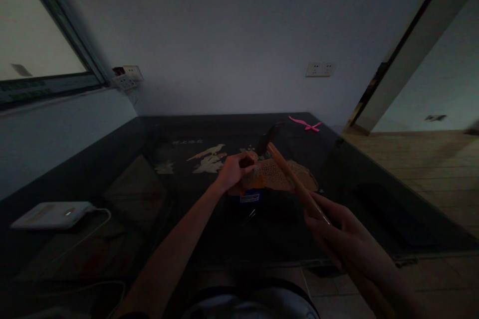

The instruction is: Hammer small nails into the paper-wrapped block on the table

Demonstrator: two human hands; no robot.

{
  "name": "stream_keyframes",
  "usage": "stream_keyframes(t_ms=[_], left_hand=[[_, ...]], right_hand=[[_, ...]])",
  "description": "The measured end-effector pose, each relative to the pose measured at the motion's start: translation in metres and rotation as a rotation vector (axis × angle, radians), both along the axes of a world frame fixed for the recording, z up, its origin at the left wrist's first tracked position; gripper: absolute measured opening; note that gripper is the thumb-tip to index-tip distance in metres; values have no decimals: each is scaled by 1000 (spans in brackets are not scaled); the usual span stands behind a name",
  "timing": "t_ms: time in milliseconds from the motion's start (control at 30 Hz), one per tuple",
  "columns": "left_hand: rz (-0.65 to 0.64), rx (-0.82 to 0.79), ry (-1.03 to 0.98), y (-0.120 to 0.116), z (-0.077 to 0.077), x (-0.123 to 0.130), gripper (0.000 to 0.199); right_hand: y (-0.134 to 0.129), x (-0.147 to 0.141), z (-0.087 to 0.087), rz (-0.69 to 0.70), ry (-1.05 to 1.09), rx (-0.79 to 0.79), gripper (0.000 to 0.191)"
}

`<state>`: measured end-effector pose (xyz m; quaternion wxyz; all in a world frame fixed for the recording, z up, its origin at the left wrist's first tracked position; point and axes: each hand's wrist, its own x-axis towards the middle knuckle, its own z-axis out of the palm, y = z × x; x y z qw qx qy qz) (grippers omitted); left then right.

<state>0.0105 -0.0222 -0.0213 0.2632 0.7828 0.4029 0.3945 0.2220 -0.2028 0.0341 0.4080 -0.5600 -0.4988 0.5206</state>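
My right hand is wrapped round the wooden handle of a hammer. The hammer's dark head is raised at the far end, close to my left hand. The fingers of my left hand are pinched together over a brown, speckled flat piece; whatever they hold is too small and dark to make out. This piece lies on the dark glossy table. At its near edge is a small blue packet with a pale label, and something orange shows beside it.
A white power bank with a white cable lies at the left. A pink ribbon rests near the table's far right corner. A dark flat object is on the right. Wall sockets are behind the table.
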Motion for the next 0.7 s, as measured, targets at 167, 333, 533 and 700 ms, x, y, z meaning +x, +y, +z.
stream_keyframes(t_ms=[167,333,533,700], left_hand=[[25,-47,10,2,-2,0,8],[-10,-41,-34,2,-1,2,9],[11,-57,-9,2,-3,1,10],[-20,-63,-23,4,-5,1,7]], right_hand=[[10,-2,-1,61,-49,-11,60],[11,1,2,48,-60,6,64],[12,-1,3,61,-113,74,56],[8,-1,4,-14,-105,98,54]])
